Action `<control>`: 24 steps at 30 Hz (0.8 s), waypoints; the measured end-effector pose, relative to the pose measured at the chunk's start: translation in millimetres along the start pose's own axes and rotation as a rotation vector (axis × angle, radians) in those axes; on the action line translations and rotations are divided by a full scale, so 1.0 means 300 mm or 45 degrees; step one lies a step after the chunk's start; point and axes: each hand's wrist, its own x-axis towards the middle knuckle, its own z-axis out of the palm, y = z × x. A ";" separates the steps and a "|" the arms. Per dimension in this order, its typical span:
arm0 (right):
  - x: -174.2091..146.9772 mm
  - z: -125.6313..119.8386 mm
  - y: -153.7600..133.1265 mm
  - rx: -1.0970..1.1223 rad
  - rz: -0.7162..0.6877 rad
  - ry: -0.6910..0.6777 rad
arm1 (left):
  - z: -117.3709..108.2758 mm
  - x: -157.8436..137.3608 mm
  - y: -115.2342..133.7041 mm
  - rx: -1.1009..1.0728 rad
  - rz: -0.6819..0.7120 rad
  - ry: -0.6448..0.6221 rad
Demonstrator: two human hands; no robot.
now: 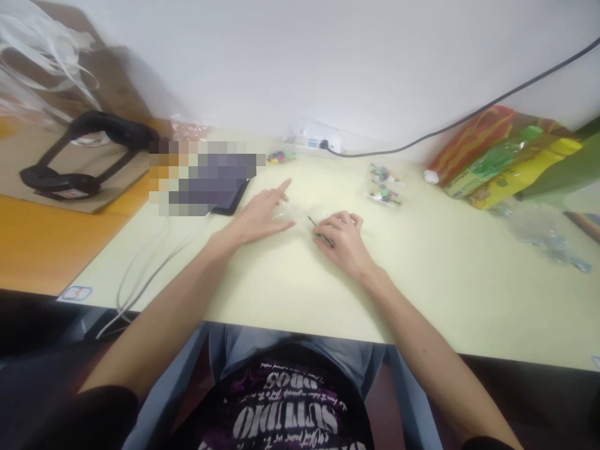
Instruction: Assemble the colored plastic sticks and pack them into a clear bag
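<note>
My left hand [262,215] lies flat on the pale yellow table [422,281], fingers spread, index finger pointing away, pressing on a small clear plastic bag [288,209]. My right hand [344,234] rests on the table just right of it, fingers curled around a thin dark stick-like tool [319,229] whose tip points toward the clear bag. The picture is blurred, so the bag's contents cannot be made out.
Small clear bags of colourful parts [384,184] lie beyond my right hand. Bright snack packets [501,156] and crumpled plastic [544,234] sit at the right. A dark tablet [229,200], a power strip [309,140], a black cable [469,115] and white cables [140,281] lie left and back.
</note>
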 end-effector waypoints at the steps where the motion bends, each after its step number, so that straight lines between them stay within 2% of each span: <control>1: 0.000 0.000 -0.001 0.011 0.000 -0.001 | 0.000 0.000 0.001 0.001 -0.003 0.000; 10: -0.002 0.019 0.005 0.158 -0.074 -0.001 | 0.001 0.003 0.007 0.004 -0.002 -0.007; 15: 0.001 0.021 0.007 0.214 -0.059 0.021 | 0.004 0.006 0.002 0.011 0.004 -0.008; 20: 0.005 0.002 0.005 0.268 -0.016 0.211 | 0.003 0.005 0.007 0.002 0.018 -0.013; 24: 0.008 -0.021 -0.001 0.333 0.100 0.391 | 0.003 0.005 0.015 -0.006 0.030 -0.023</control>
